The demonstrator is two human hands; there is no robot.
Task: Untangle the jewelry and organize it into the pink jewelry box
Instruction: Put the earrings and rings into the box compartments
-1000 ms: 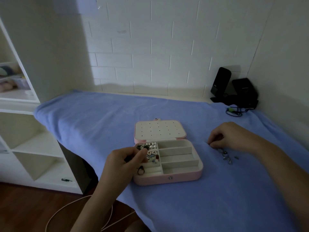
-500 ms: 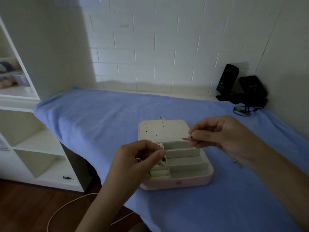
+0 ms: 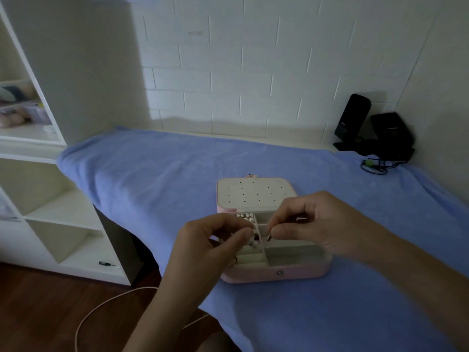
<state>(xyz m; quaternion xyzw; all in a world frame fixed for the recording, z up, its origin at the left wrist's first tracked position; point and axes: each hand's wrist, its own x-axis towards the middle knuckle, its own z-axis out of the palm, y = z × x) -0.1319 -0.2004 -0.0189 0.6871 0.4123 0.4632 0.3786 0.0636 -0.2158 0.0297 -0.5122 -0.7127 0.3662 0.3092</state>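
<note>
The pink jewelry box (image 3: 279, 274) lies open on the blue cloth, its cream lid (image 3: 253, 194) with small holes tipped back. Several pieces of jewelry (image 3: 247, 217) fill its back left compartment. My right hand (image 3: 312, 224) hovers over the box and pinches a small metal piece (image 3: 269, 237) between thumb and forefinger. My left hand (image 3: 215, 242) is over the box's left side, fingers pinched together close to the right fingertips; what it holds is too small to make out.
A blue cloth (image 3: 152, 179) covers the table. Black devices with cables (image 3: 375, 133) stand at the back right against the wall. White shelves (image 3: 38, 199) are at the left, and a white cable (image 3: 106, 303) lies on the wooden floor.
My right hand left the loose jewelry on the cloth at the right and came over the box with a small piece. Both hands now meet above the left compartments.
</note>
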